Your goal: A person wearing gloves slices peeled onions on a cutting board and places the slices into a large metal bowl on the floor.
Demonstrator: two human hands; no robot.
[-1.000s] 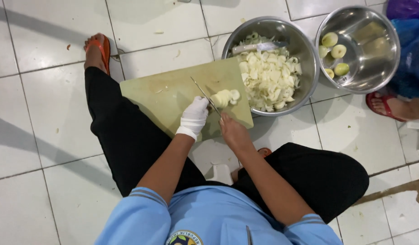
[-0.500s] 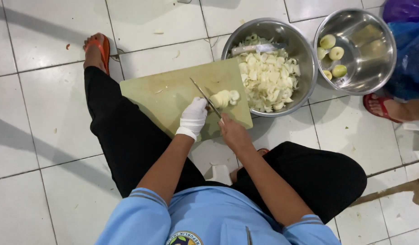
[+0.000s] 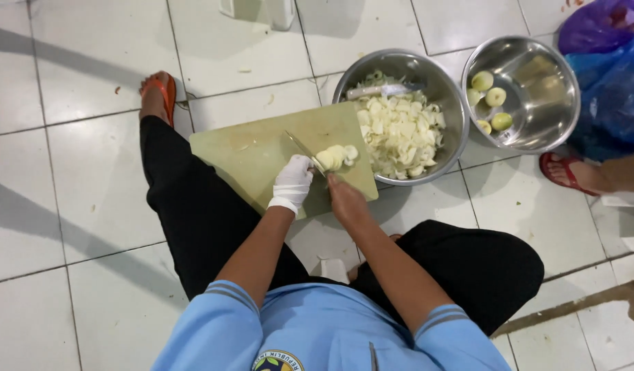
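Onion slices (image 3: 336, 156) lie in a small pale heap near the right end of the green cutting board (image 3: 262, 154), which rests on the tiled floor (image 3: 76, 206). Beside them, the gloved left hand (image 3: 293, 182) curls its fingers against the heap, while the bare right hand (image 3: 344, 199) grips a knife (image 3: 304, 149), blade angled across the board. Just past the board stands a steel bowl (image 3: 427, 75) of chopped onion.
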